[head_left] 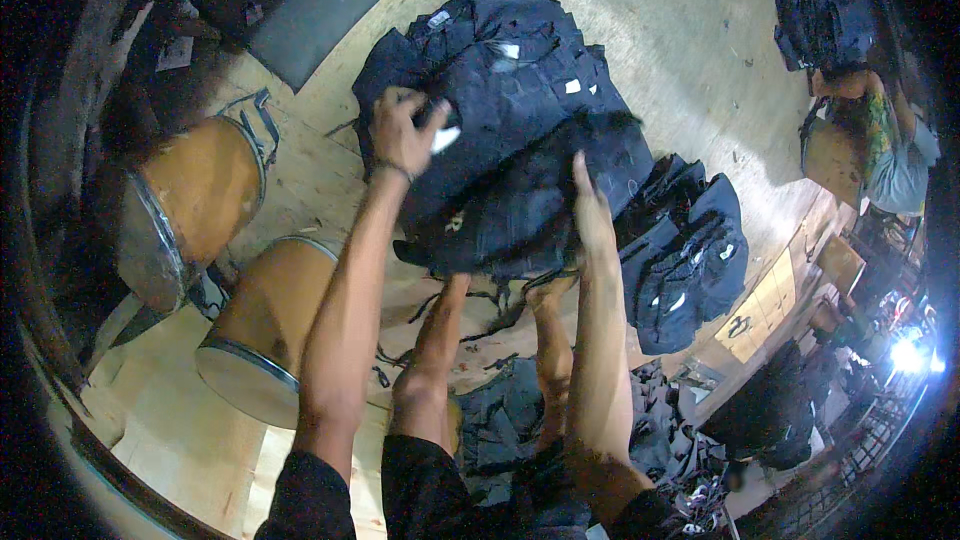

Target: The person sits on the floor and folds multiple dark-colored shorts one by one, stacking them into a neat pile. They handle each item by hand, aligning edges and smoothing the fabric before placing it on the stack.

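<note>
A wide pile of dark navy garments [540,25] lies on the floor before me, with small white labels showing on several of them. My left hand [405,135] is over the pile's left part, fingers curled. By its thumb is a small dark and white thing, too blurred to name. My right hand [594,215] grips the right side of a dark garment [510,205] at the pile's near edge, its thumb upright on the cloth and the other fingers mostly hidden. That garment is smeared by motion.
A smaller stack of dark garments [690,250] stands right of the pile. Two brown drums [205,185] lie at the left. Grey cloth scraps [665,415] are heaped near my legs. At the far right another person [885,140] sits near more dark garments [825,5].
</note>
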Motion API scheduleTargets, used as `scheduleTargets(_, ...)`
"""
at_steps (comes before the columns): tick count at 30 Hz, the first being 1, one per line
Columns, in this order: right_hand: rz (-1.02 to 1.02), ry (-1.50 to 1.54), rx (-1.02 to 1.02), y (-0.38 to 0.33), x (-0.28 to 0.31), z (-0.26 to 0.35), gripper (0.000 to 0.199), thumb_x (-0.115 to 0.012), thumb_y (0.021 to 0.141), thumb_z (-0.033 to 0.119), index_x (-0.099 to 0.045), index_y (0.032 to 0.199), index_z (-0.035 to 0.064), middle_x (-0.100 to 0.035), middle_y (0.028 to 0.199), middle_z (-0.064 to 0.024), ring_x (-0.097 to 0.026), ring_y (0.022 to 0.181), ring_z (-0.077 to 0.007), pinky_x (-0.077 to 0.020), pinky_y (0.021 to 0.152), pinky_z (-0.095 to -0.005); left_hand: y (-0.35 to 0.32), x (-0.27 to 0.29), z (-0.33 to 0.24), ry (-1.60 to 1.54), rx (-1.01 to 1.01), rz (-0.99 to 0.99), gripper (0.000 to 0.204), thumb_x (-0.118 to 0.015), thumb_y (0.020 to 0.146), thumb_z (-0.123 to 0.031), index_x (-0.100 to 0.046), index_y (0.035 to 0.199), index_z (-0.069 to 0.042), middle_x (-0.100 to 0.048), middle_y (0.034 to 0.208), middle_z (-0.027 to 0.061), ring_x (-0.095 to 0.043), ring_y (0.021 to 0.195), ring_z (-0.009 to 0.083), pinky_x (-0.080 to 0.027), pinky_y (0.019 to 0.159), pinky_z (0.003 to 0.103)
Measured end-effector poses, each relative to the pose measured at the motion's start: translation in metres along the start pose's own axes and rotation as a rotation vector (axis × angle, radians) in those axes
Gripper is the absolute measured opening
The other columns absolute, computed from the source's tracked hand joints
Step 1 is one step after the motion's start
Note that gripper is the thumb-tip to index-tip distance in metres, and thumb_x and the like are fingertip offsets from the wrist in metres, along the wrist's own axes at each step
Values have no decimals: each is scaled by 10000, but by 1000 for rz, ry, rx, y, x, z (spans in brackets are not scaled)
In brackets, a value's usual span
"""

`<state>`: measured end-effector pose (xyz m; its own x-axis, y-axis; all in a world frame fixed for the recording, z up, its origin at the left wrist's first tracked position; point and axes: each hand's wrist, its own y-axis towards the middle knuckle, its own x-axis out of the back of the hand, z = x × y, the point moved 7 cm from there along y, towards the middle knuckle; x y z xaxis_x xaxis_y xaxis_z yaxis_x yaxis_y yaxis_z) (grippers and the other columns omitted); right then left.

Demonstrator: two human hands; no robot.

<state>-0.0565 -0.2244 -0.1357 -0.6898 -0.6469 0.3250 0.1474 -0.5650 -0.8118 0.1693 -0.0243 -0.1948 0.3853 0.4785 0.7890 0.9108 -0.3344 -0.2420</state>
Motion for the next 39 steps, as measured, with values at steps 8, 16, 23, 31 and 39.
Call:
scheduleTargets(8, 147, -369, 32, 38, -23, -4, 620, -709, 939, 364, -630, 1303, -132, -698, 1201, -177, -648, 1103, -245, -506, 956, -376, -145, -31, -77, -379, -186, 883, 398, -731, 946, -349, -737, 1118, 10, -673, 1269, 237, -661, 1155, 398, -505, 1031, 457)
scheduleTargets(16, -410, -312, -249, -175, 214, -74, 585, -682, 957, 332, -582, 1394, -43, -655, 1319, -142, -607, 1190, -258, -452, 1042, -369, -12, -63, 51, -227, 146, 97, 781, -778, 854, -525, -595, 1401, 1, -611, 1349, 314, -582, 1289, 423, -461, 1095, 469)
scheduleTargets(23, -249, -364, -176, -104, 148, -55, 617, -679, 965, 427, -633, 1338, -63, -644, 1338, -152, -602, 1182, -252, -446, 1054, -376, -74, -23, -38, -383, -168, 17, 309, -695, 910, -182, -742, 1176, -31, -634, 1347, 224, -613, 1222, 416, -503, 1032, 448)
scheduleTargets(31, 63, -436, 278, 59, 0, -74, 838, -797, 881, 324, -403, 1528, -35, -546, 1477, -256, -514, 1384, -342, -376, 1184, -409, -231, -51, -121, -604, -134, 654, 317, -605, 961, -77, -742, 1245, -52, -676, 1365, 183, -623, 1305, 324, -442, 1141, 402)
scheduleTargets(39, 51, -111, 141, -72, 253, -128, 455, -811, 893, 195, -676, 1263, -33, -734, 1218, -111, -672, 1088, -223, -514, 1004, -379, -230, -55, -140, -723, 60, 596, 356, -661, 1016, -236, -668, 1280, 3, -741, 1146, 132, -699, 1048, 195, -550, 895, 327)
